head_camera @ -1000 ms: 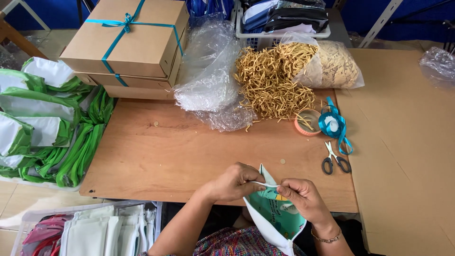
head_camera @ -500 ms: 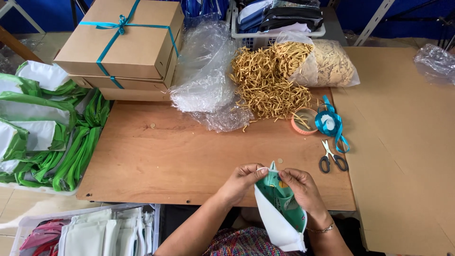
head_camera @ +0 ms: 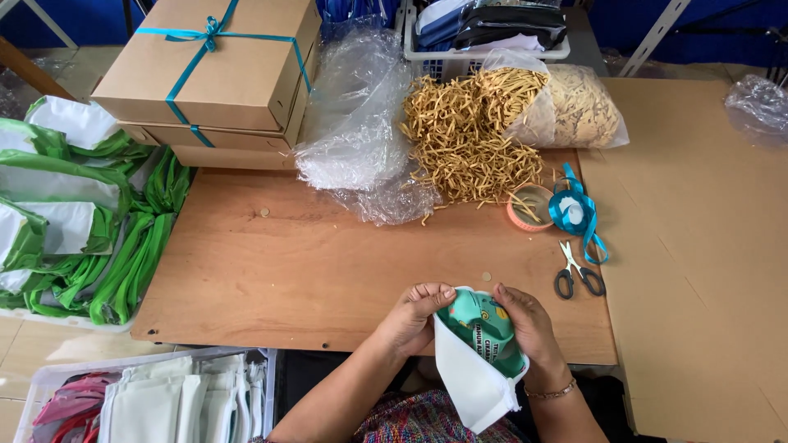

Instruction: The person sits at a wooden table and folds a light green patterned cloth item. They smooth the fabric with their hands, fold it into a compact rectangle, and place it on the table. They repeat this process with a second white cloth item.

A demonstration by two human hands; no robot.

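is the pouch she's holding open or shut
Open: the left hand and right hand spread the pouch mouth, showing its green printed inside.

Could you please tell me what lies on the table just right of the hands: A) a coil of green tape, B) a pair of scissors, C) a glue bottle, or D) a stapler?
B: scissors with dark handles lie on the table, right of the right hand holding the pouch, below the blue ribbon.
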